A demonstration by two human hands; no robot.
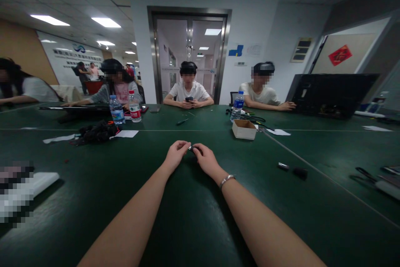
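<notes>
My left hand (176, 155) and my right hand (204, 157) meet above the middle of the green table (187, 208), fingertips close together. Between them is a small silver and dark piece (191, 148), mostly covered by my fingers and too small to name. Both hands are closed in a pinch on it, my left on its shiny end and my right on its darker end. A metal bracelet (227, 181) circles my right wrist. To the right lie a small silver cylinder (283, 166) and a blurred black piece (300, 173).
An open cardboard box (244, 129) stands beyond my right hand, near a water bottle (237, 106). A green-handled tool (182, 121) lies ahead. Farther left are black cables (98, 132) and two bottles. Several people sit around the table; a black monitor (331, 95) stands at right.
</notes>
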